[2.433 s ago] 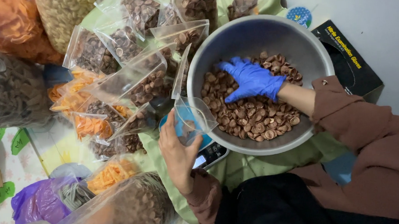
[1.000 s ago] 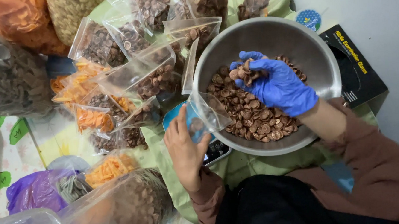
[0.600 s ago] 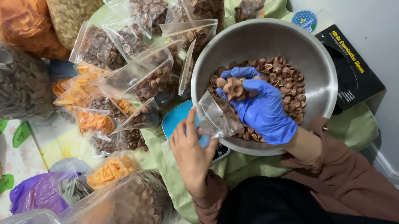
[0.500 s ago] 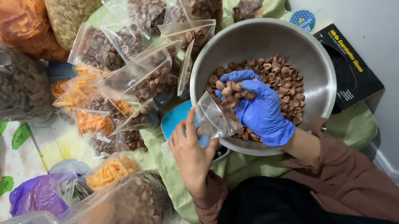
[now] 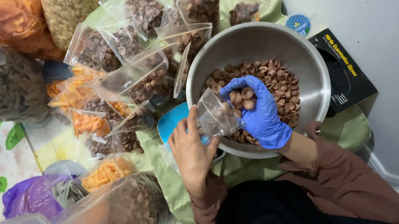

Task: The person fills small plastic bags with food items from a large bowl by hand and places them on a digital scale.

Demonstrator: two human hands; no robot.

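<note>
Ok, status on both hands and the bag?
Left hand holds small clear plastic bag open. Blue-gloved right hand tips brown spiral snacks in, over steel bowl. Nothing blocking.

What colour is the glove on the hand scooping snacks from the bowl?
Blue: the glove on the right hand, over the metal bowl, seen in the head view.
</note>
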